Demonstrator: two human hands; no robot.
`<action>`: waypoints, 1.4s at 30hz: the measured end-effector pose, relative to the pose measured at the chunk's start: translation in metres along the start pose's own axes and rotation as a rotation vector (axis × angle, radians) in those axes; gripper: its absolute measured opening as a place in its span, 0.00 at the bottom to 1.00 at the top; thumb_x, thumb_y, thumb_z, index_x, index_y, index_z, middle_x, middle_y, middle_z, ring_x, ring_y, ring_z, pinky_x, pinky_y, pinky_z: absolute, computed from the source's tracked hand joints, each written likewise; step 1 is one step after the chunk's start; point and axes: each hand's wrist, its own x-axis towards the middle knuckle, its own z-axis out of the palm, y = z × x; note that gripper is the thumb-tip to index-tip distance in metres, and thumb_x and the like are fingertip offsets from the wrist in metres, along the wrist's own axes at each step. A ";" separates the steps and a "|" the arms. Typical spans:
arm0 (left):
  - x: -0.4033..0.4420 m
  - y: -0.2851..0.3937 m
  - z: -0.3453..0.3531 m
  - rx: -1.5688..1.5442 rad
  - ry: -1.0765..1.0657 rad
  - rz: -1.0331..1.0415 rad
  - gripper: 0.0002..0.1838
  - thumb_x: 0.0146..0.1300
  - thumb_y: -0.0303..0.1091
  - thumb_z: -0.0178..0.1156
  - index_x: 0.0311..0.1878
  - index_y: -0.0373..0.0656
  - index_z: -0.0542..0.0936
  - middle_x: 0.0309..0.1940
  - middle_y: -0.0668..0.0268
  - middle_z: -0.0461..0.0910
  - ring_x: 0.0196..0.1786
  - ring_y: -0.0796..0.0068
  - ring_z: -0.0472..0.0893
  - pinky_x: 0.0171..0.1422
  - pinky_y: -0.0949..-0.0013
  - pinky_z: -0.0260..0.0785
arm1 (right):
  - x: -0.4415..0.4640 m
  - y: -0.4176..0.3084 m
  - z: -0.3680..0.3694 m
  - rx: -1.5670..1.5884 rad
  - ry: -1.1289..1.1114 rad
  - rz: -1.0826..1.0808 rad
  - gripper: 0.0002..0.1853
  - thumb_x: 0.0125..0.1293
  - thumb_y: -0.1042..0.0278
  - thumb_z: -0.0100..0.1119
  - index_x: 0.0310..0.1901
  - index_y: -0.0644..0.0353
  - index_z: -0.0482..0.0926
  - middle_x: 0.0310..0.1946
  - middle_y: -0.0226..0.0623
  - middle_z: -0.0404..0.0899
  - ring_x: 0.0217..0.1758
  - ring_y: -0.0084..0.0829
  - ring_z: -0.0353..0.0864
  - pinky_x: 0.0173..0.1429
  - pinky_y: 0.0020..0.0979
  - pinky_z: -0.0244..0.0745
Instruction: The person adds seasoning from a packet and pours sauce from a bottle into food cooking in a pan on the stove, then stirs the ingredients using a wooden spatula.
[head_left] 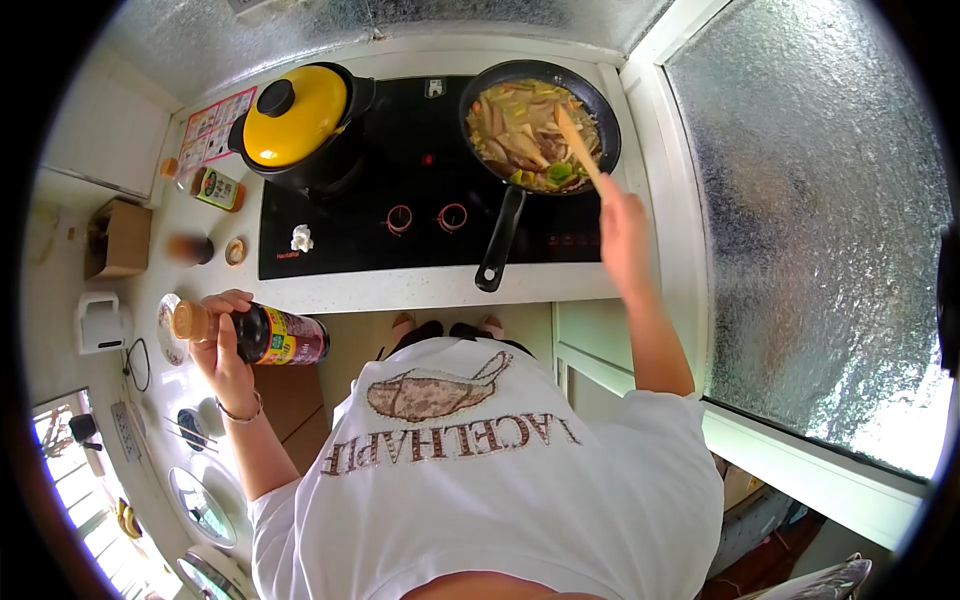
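Note:
My left hand is wrapped round a dark sauce bottle with a colourful label and an orange-brown cap. The bottle lies nearly level in front of the counter edge, its cap pointing left. In my right hand is the handle of a wooden spatula. Its lower end sits in the food, a brothy mix of sliced pieces with some green bits. That food fills a black frying pan, whose handle points toward me over the cooktop's front edge.
Left on the black cooktop stands a dark pot with a yellow lid. A white garlic-like lump lies near the cooktop's front left. Another bottle and a small round lid are on the counter. A frosted window borders the right.

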 end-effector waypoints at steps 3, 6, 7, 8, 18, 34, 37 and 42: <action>0.000 0.002 -0.001 0.015 0.003 -0.021 0.06 0.63 0.28 0.50 0.38 0.35 0.70 0.32 0.59 0.74 0.43 0.63 0.75 0.53 0.61 0.64 | 0.026 0.032 0.000 0.727 0.054 0.434 0.15 0.64 0.72 0.52 0.52 0.67 0.73 0.41 0.36 0.77 0.37 0.24 0.72 0.41 0.28 0.68; 0.000 0.002 -0.002 -0.005 0.003 -0.008 0.06 0.63 0.28 0.50 0.38 0.35 0.70 0.32 0.60 0.74 0.43 0.63 0.75 0.53 0.61 0.65 | 0.028 0.045 -0.005 0.999 0.027 0.532 0.15 0.64 0.71 0.54 0.50 0.68 0.74 0.37 0.31 0.75 0.33 0.20 0.70 0.38 0.22 0.66; -0.001 0.003 -0.002 -0.001 0.010 -0.002 0.06 0.63 0.28 0.50 0.38 0.35 0.70 0.32 0.60 0.74 0.43 0.63 0.75 0.53 0.61 0.65 | 0.028 0.045 -0.006 1.074 0.000 0.599 0.14 0.63 0.70 0.54 0.49 0.69 0.75 0.34 0.32 0.74 0.32 0.19 0.70 0.36 0.20 0.65; -0.002 0.003 -0.002 0.003 0.016 0.004 0.06 0.63 0.28 0.50 0.38 0.35 0.70 0.32 0.60 0.74 0.43 0.63 0.75 0.53 0.61 0.65 | 0.028 0.046 -0.004 1.074 -0.004 0.598 0.14 0.63 0.70 0.54 0.49 0.69 0.75 0.34 0.32 0.74 0.32 0.19 0.70 0.36 0.20 0.65; -0.006 0.004 -0.004 0.019 0.024 -0.022 0.06 0.63 0.28 0.50 0.37 0.35 0.70 0.32 0.60 0.74 0.43 0.64 0.75 0.53 0.62 0.65 | 0.071 0.085 0.018 0.808 -0.004 0.557 0.12 0.58 0.72 0.58 0.41 0.70 0.77 0.18 0.29 0.70 0.19 0.18 0.66 0.23 0.20 0.57; -0.015 0.003 -0.005 0.003 0.059 -0.021 0.05 0.63 0.29 0.50 0.38 0.37 0.71 0.33 0.60 0.74 0.43 0.64 0.73 0.54 0.61 0.63 | 0.064 0.119 0.012 0.974 0.036 0.803 0.10 0.57 0.77 0.56 0.40 0.74 0.75 0.26 0.41 0.79 0.17 0.16 0.66 0.18 0.16 0.58; -0.014 0.006 -0.002 0.015 0.062 -0.008 0.05 0.63 0.29 0.50 0.38 0.37 0.71 0.32 0.60 0.74 0.43 0.64 0.73 0.54 0.61 0.63 | 0.066 0.115 0.005 1.004 0.127 0.785 0.09 0.57 0.76 0.56 0.39 0.73 0.76 0.27 0.43 0.79 0.17 0.17 0.66 0.19 0.16 0.58; -0.015 0.009 0.006 0.013 0.061 -0.008 0.05 0.64 0.29 0.50 0.38 0.36 0.71 0.32 0.60 0.74 0.43 0.64 0.73 0.54 0.61 0.63 | 0.063 0.101 0.010 0.928 -0.023 0.743 0.08 0.57 0.76 0.55 0.37 0.72 0.77 0.27 0.43 0.80 0.17 0.18 0.66 0.20 0.17 0.58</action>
